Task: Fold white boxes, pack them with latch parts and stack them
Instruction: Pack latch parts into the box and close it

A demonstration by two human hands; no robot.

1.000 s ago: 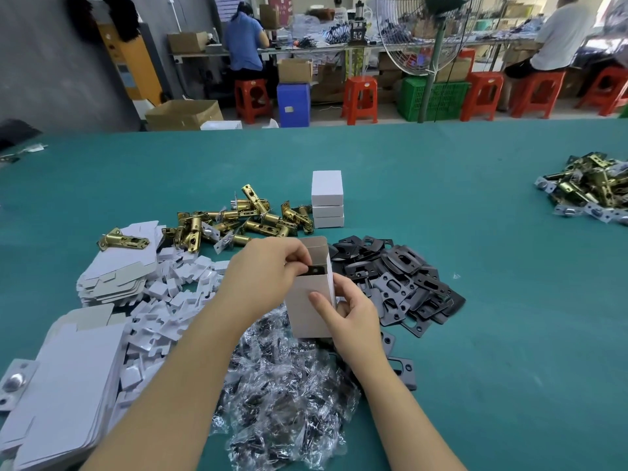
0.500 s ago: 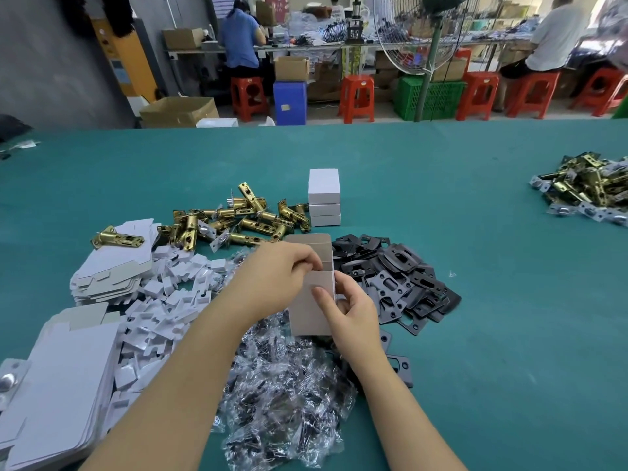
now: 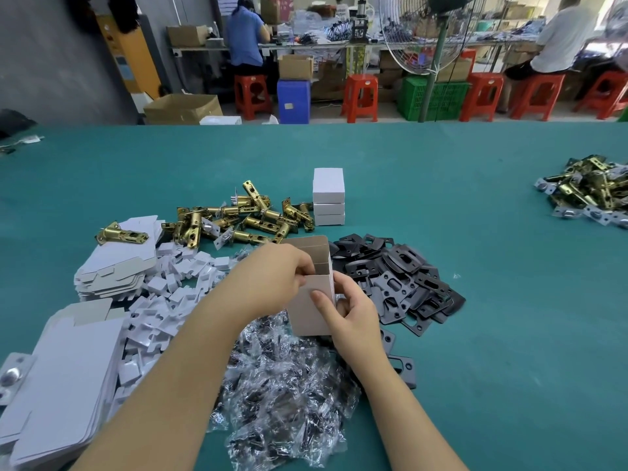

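Cardboard box (image 3: 307, 311), open-topped, gripped by left hand (image 3: 272, 280) and right hand (image 3: 353, 312).

I work in a small hardware assembly workshop. My green table (image 3: 441, 164) holds heaps of brass latch bolts (image 3: 244, 219), black strike plates (image 3: 401, 283) and flat white box blanks (image 3: 68, 368). Behind it, two other workers (image 3: 244, 35) sit on red plastic stools (image 3: 253, 95) at a cluttered bench (image 3: 323, 45), among cardboard cartons (image 3: 183, 108), a green crate (image 3: 445, 96) and a standing fan (image 3: 431, 28).
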